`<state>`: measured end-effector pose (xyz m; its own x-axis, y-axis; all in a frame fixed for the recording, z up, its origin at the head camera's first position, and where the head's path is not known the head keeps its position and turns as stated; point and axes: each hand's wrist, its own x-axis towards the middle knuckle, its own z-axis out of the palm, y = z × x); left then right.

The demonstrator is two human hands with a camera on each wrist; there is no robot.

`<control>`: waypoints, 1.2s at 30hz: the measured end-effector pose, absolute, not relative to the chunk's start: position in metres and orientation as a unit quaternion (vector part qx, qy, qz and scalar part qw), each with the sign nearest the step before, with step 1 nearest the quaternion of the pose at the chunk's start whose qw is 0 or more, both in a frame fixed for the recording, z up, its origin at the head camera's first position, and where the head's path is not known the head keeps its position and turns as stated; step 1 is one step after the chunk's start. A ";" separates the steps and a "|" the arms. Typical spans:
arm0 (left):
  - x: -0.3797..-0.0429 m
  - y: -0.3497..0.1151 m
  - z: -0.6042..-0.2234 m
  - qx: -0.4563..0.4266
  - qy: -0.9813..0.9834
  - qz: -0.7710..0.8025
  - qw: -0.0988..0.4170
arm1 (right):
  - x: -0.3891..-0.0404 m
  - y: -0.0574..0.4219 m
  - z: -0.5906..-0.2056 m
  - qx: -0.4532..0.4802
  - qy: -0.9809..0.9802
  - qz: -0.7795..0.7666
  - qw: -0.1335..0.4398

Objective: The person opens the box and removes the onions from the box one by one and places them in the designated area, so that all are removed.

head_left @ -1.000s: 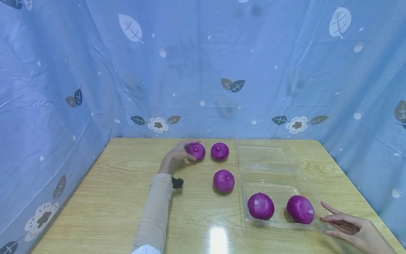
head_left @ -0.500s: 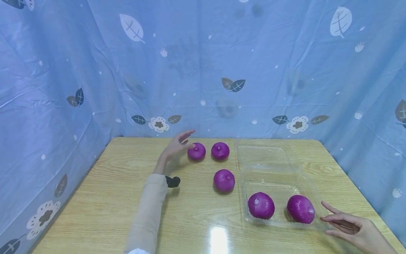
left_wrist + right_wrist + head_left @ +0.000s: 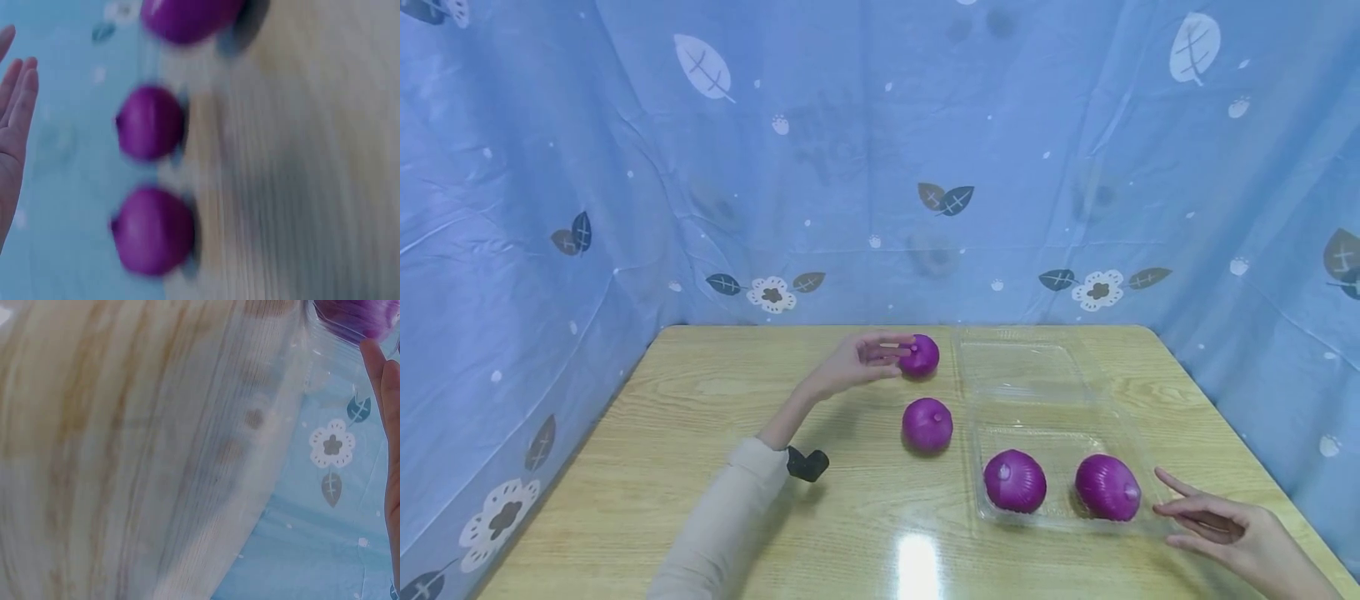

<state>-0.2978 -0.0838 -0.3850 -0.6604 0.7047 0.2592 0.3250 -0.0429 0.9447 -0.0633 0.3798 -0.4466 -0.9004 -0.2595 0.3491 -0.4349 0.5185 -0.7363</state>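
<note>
My left hand (image 3: pixel 859 364) hovers over the back of the table, fingers extended and holding nothing. In the head view it hides one red onion and overlaps another, the back onion (image 3: pixel 922 357); the left wrist view shows several onions, among them the lower onion (image 3: pixel 153 231), apart from the hand. A nearer red onion (image 3: pixel 927 425) lies beside the clear plastic container (image 3: pixel 1052 433). Inside the container are a left onion (image 3: pixel 1015 482) and a right onion (image 3: pixel 1108 487). My right hand (image 3: pixel 1232 525), fingers loosely extended, is at the container's right wall; whether they touch is unclear.
The container's clear lid (image 3: pixel 1026 367) lies folded back behind its base. A wooden table (image 3: pixel 647 467) carries everything. Blue printed curtain (image 3: pixel 850 167) surrounds the back and sides. A black wrist device (image 3: pixel 807 464) sits at the left cuff.
My left hand has come off the back-left onion with nothing in it, first drawing back, then moving right above it. The right hand keeps its place by the container.
</note>
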 end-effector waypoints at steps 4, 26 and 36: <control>-0.277 -0.051 -0.384 0.441 0.646 0.592 0.195 | -0.063 0.380 -0.445 0.198 -0.863 0.455 0.089; -0.240 0.068 -0.401 0.538 0.593 0.460 0.384 | -0.064 0.382 -0.448 0.224 -0.851 0.465 0.097; -0.243 0.098 -0.418 0.570 0.612 0.395 0.380 | -0.065 0.383 -0.446 0.224 -0.847 0.475 0.080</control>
